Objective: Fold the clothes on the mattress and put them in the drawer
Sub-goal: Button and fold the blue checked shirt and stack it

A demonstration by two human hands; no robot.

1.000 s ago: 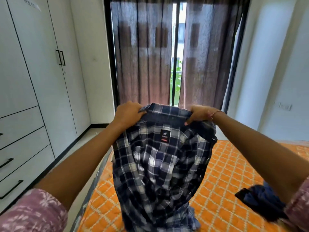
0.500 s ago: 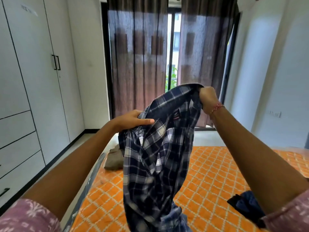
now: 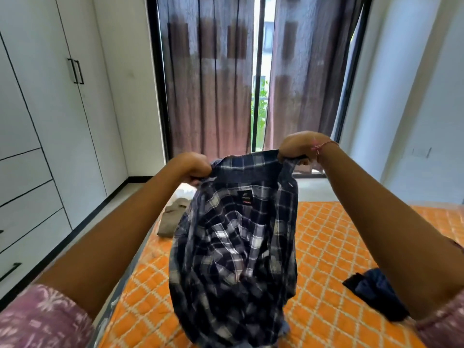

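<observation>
A dark blue and white checked shirt [image 3: 233,252] hangs in the air over the orange patterned mattress [image 3: 334,249]. My left hand [image 3: 193,167] grips the collar's left end and my right hand [image 3: 296,146] grips its right end, so the inside with the neck label faces me. A crumpled dark blue garment [image 3: 376,292] lies on the mattress at the right, partly behind my right arm. A folded olive-brown garment [image 3: 173,217] lies at the mattress's far left corner. The white drawers [image 3: 27,217] with black handles are at the left.
A tall white wardrobe [image 3: 62,101] fills the left wall, with a strip of floor between it and the mattress. Brown curtains [image 3: 208,76] cover a glass door at the far end. A white wall stands at the right.
My right hand came down from its raised position and my left hand rose a little, so the collar is stretched level between them and the shirt hangs open, facing me.
</observation>
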